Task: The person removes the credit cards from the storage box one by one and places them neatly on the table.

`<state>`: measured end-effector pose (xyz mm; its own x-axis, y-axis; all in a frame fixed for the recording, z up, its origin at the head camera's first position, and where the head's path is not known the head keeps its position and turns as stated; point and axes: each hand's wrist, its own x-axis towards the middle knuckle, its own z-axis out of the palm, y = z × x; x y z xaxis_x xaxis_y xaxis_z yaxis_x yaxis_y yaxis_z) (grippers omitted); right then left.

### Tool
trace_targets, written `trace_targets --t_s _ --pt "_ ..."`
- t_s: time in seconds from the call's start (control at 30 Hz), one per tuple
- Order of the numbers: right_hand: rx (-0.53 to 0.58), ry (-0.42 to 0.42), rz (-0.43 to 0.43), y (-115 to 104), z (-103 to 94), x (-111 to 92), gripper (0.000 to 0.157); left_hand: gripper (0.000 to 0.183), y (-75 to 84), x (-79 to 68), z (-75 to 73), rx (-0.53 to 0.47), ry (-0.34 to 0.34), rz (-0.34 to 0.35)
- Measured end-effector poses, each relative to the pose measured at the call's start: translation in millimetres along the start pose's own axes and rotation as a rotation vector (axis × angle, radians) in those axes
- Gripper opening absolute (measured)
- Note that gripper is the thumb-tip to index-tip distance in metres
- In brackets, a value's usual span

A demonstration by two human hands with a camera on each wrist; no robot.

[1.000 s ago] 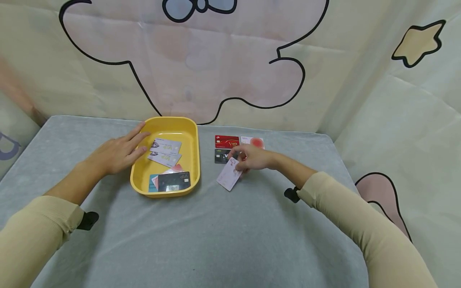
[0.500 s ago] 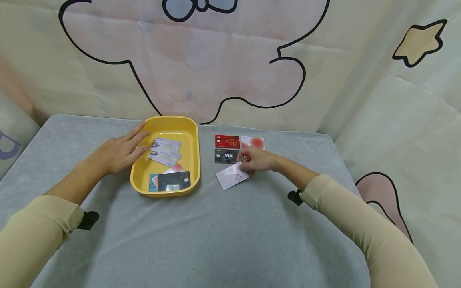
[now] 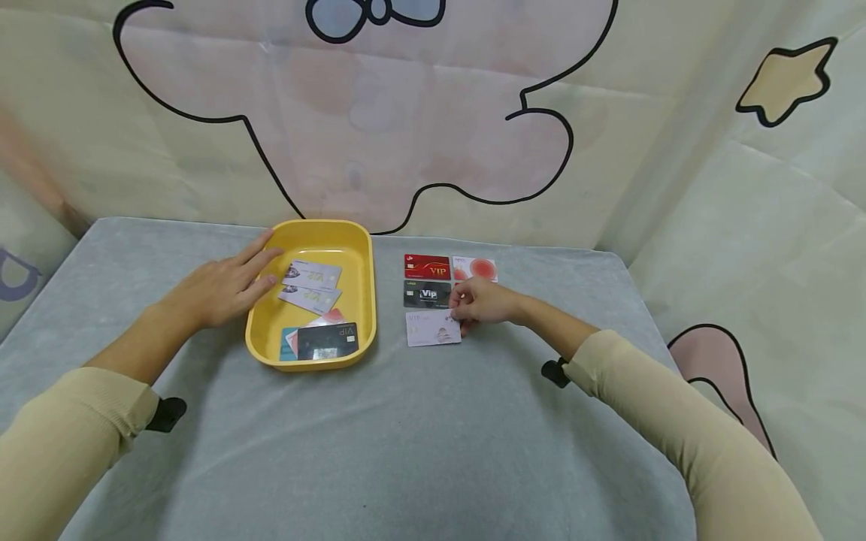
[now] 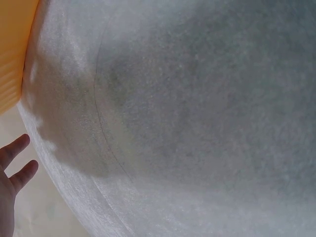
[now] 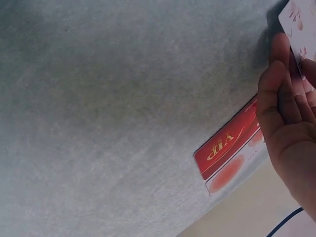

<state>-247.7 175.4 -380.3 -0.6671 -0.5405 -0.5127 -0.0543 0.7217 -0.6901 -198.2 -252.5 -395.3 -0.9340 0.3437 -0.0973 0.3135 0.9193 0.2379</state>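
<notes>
My left hand rests with its fingers spread along the left rim of a yellow tray. Two silver VIP cards lie inside it, above a black VIP card that overlaps a pink and a blue one. Between thumb and fingers, my right hand pinches the right end of a pale pink floral card. That card is level, just below a black Vip card on the cloth. In the right wrist view, a red VIP card shows beside the hand, mostly hidden from the head view.
Behind the black Vip card lie another red VIP card and a white card with red circles. A grey cloth covers the table. A printed curtain hangs right behind its back edge.
The pale pink card has turned from a steep slant to level, lining up under the black Vip card. My right hand shifted slightly right. The left hand and tray stayed put.
</notes>
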Motion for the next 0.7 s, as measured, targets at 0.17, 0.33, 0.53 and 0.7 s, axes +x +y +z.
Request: trace_targets --t_s 0.17,0.33,0.53,0.7 --pt "0.021 0.009 0.032 -3.1 0.8 -0.2 0.013 0.065 0.1 0.5 0.1 -0.002 0.006 0.007" --pt "0.012 0.028 0.044 -3.6 3.7 2.4 0.014 0.065 0.0 0.5 1.1 0.000 0.003 0.002" --pt "-0.019 0.046 0.061 -4.4 6.5 4.9 0.013 0.065 -0.4 1.0 2.2 -0.002 0.003 -0.003" --pt "-0.044 0.045 0.081 -4.2 7.6 7.6 0.014 0.066 -0.2 0.7 1.8 -0.001 0.006 0.001"
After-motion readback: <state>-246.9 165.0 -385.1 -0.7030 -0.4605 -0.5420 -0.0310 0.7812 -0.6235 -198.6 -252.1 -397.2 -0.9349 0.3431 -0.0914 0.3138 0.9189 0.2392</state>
